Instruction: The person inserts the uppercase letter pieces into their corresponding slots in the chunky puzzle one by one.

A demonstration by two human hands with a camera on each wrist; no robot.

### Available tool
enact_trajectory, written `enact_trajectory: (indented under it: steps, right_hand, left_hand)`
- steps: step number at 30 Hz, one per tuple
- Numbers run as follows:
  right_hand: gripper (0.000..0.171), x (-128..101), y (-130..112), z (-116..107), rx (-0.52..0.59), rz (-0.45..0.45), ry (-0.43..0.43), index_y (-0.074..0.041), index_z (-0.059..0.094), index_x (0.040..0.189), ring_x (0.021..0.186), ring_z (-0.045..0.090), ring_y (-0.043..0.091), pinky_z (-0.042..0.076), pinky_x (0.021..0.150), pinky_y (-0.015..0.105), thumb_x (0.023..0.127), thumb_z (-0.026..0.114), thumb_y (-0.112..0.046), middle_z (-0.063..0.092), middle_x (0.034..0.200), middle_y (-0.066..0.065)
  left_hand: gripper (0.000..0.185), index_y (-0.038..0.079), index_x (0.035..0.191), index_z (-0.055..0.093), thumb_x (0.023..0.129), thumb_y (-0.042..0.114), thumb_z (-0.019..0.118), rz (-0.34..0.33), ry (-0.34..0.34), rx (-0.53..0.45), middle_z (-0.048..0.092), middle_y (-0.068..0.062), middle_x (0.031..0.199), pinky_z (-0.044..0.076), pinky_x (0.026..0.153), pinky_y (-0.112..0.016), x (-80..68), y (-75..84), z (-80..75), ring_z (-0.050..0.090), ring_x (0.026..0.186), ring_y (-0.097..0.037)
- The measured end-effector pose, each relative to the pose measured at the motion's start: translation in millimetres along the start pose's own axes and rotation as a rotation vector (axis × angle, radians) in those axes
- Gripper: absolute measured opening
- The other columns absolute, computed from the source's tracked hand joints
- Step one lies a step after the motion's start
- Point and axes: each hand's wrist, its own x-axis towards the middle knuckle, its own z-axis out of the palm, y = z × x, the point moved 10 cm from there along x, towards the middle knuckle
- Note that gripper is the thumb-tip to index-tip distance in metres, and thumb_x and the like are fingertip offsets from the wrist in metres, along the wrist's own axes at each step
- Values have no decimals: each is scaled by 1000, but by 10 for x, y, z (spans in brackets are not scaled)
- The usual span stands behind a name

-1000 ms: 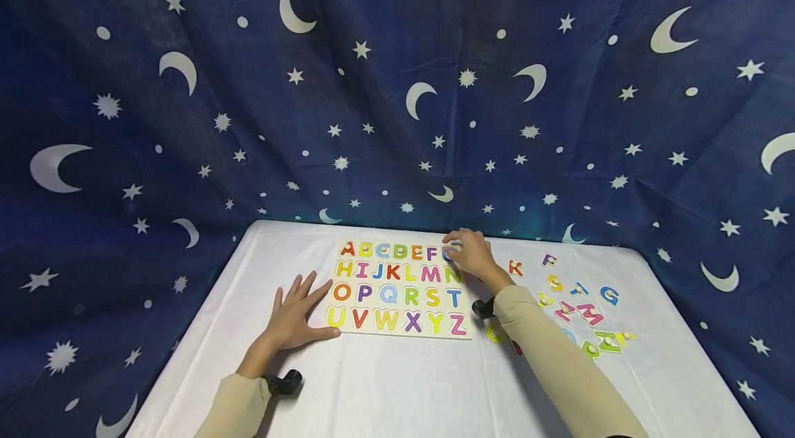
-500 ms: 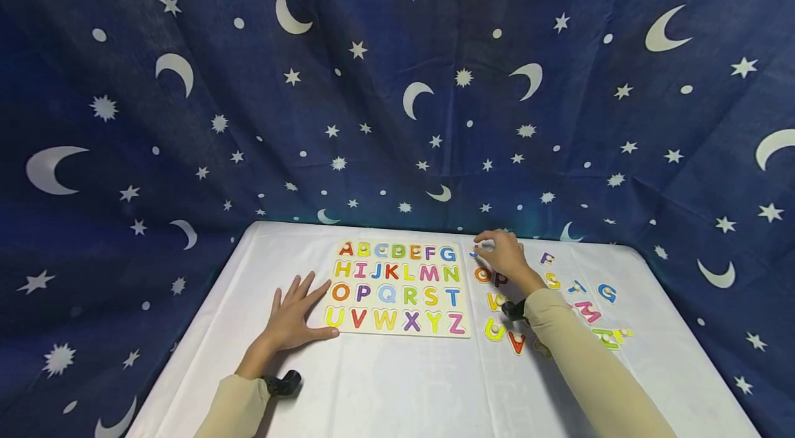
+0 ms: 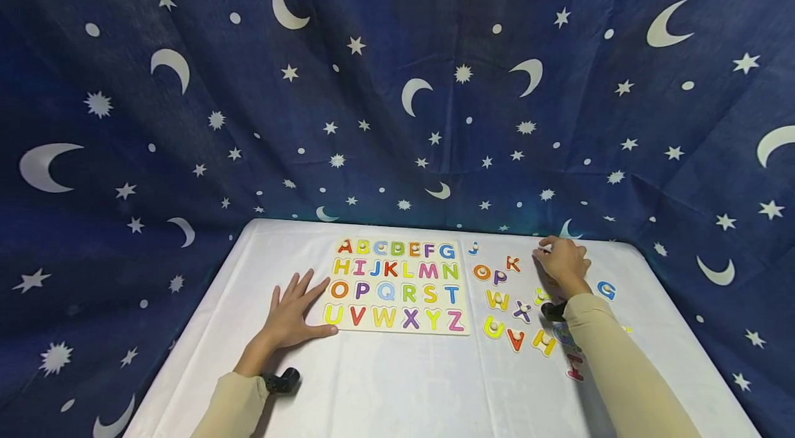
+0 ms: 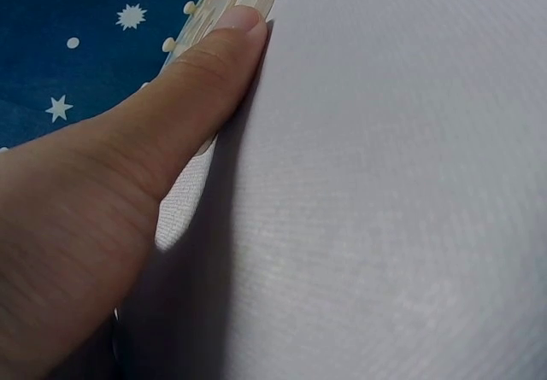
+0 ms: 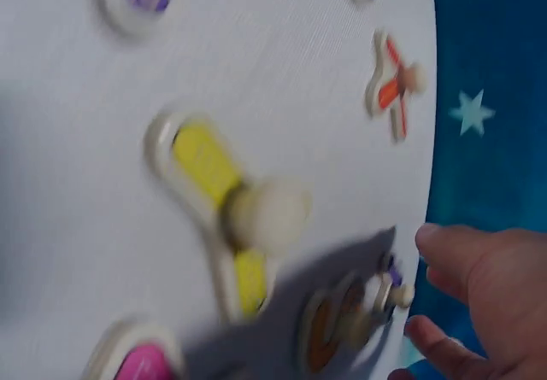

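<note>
Flat on the white tablecloth (image 3: 397, 383), the left hand (image 3: 292, 317) is spread with straight fingers, nothing held, its thumb (image 4: 214, 64) laid against the near left edge of the alphabet board (image 3: 397, 284). Bare cloth lies on the side of that hand away from the board. Near the table's far edge, the right hand (image 3: 562, 264) is held over loose letter pieces with fingers bent (whether anything is pinched cannot be told). Just beside it lie a red K (image 3: 513, 263) and a blue G (image 3: 606, 290).
</note>
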Motion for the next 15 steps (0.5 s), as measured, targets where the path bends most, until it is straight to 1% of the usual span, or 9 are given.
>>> enact_trajectory:
  steps: [3,6,10,15]
  right_hand:
    - [33,-14,148,-14,-8,71,-9,1,67,119,119,44,58,34,95,72,96,67,-23,59,125,33]
    - [30,-27,237,-15,7,113,-12,1,67,115,118,44,57,33,95,71,96,65,-22,61,119,32]
    - [30,-36,282,-10,27,138,-10,2,68,113,117,44,56,32,97,71,97,63,-23,61,116,31]
    - [31,-26,318,11,57,141,-14,4,69,112,115,45,54,31,96,70,97,63,-23,64,110,29]
  left_hand:
    - [106,18,157,45,70,64,85,-1,-1,-2,23,-22,167,-1,118,-74,0,5,-1,10,154,-50]
    - [107,18,157,45,70,64,85,-3,-3,-3,23,-22,168,-2,118,-74,2,4,1,10,154,-49]
    - [107,18,157,44,70,65,85,-4,-4,-1,22,-22,168,-2,118,-74,7,0,5,9,154,-49]
    - [107,18,157,45,69,65,85,-9,-5,-2,23,-22,168,-2,119,-73,10,-7,6,9,154,-49]
